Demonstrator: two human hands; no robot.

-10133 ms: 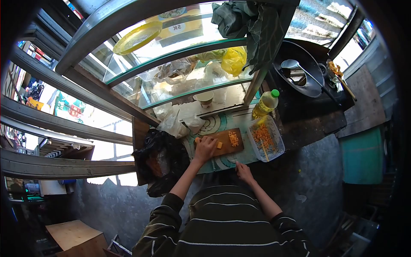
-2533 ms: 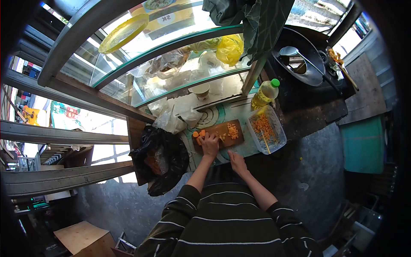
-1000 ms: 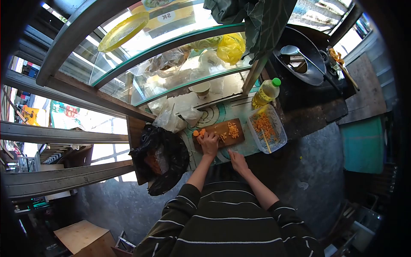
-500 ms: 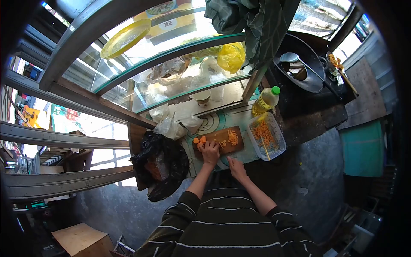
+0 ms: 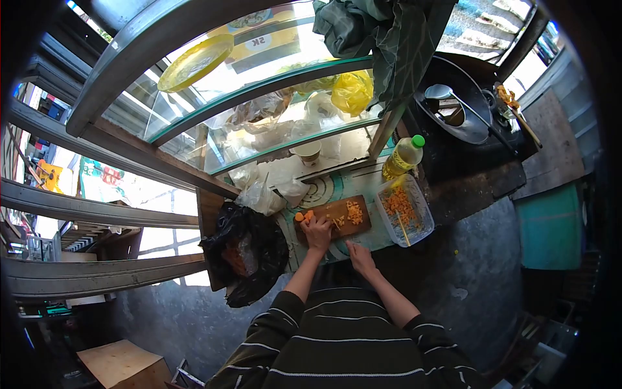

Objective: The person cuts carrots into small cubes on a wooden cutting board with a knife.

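On a wooden cutting board (image 5: 357,228), my left hand (image 5: 317,233) presses its curled fingers over carrot pieces near the left end. Orange carrot chunks (image 5: 304,216) show just beyond those fingers. Small diced carrot (image 5: 354,212) is heaped at the board's right side, with a few thin bits nearer the hand. My right hand (image 5: 362,258) is closed around a knife handle at the board's front edge. The knife's blade (image 5: 337,249) is pale and hard to see, pointing left toward my left hand. To the right, a clear plastic container (image 5: 424,223) holds more chopped carrot and a thin yellow-handled utensil.
A green-capped bottle of yellow oil (image 5: 403,158) stands behind the container. A black plastic bag (image 5: 262,256) sits left of the board, near white bags (image 5: 260,198). At the right back is a wok (image 5: 476,129) with a ladle. A glass display case (image 5: 259,136) rises behind.
The whole view has shifted slightly. My hands stay in nearly the same places at the board, and the carrot piles look the same.
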